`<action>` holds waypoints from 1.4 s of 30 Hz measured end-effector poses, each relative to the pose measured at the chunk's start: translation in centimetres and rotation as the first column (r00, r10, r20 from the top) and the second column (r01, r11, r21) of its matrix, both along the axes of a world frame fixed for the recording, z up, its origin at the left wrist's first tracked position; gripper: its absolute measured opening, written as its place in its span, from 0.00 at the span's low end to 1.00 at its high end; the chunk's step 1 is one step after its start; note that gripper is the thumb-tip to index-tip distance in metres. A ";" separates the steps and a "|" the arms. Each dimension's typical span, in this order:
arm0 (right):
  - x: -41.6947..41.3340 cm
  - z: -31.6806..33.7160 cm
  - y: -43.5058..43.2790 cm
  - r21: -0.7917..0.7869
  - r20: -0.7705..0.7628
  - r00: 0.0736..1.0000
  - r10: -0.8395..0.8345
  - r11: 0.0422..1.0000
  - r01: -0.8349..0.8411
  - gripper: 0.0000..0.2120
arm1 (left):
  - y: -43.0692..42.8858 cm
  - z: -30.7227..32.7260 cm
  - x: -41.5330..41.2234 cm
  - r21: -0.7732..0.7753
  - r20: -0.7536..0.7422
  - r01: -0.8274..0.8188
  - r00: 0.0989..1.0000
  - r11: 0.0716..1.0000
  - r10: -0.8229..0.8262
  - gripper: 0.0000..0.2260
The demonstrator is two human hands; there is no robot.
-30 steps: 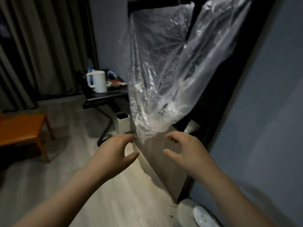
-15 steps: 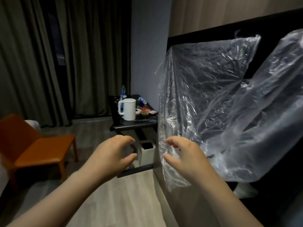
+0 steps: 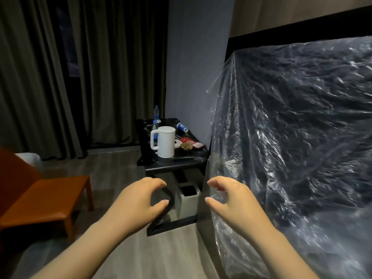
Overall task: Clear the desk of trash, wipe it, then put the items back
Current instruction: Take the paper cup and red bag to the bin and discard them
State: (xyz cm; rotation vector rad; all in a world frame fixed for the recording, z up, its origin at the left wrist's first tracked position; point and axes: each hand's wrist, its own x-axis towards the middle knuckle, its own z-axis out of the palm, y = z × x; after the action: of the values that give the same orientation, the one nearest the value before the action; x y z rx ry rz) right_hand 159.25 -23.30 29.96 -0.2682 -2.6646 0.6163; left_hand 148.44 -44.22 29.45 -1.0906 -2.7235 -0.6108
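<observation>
- Both hands are held out in front, the left hand (image 3: 138, 200) and the right hand (image 3: 235, 202) with fingers curled and parted, gripping nothing.
- The clear plastic bag (image 3: 291, 137) billows at the right, its long axis running top to bottom.
- Far off, the black desk (image 3: 173, 166) carries a white kettle (image 3: 164, 141), bottles and a tipped-over cup (image 3: 182, 126).
- A white bin (image 3: 188, 200) stands under it.

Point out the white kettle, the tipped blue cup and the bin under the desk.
white kettle (image 3: 166, 144), head view, middle of its body.
tipped blue cup (image 3: 182, 127), head view, its side wall.
bin (image 3: 188, 202), head view, its pale front wall.
</observation>
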 end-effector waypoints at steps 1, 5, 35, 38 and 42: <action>-2.5 0.0 -0.4 -0.001 -0.002 1.000 -0.017 1.000 0.017 0.16 | -0.5 0.0 -2.6 0.009 0.010 0.005 1.000 1.000 -0.005 0.20; -7.8 0.4 -1.2 -0.011 0.012 0.998 -0.054 0.999 0.054 0.17 | -1.5 0.5 -8.8 0.020 0.005 0.047 0.999 0.999 -0.047 0.20; -52.4 -0.1 4.4 -0.119 -0.033 0.997 -0.074 0.990 0.070 0.19 | 3.5 2.3 -53.8 0.114 0.003 0.077 0.997 0.990 -0.078 0.17; -56.0 -0.1 5.8 -0.100 -0.016 0.997 -0.081 0.992 0.079 0.18 | 4.5 1.9 -57.6 0.139 0.022 0.086 0.996 0.987 -0.089 0.17; -61.1 -0.3 6.7 -0.085 -0.001 0.996 -0.093 0.992 0.092 0.17 | 5.4 1.2 -63.4 0.137 0.029 0.097 0.994 0.986 -0.102 0.17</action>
State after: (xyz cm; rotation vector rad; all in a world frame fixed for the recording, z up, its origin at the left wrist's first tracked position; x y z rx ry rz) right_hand 98.16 -16.62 29.66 -0.4110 -2.6081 0.7002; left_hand 85.04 -38.77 30.68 -1.1982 -2.6242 -0.8254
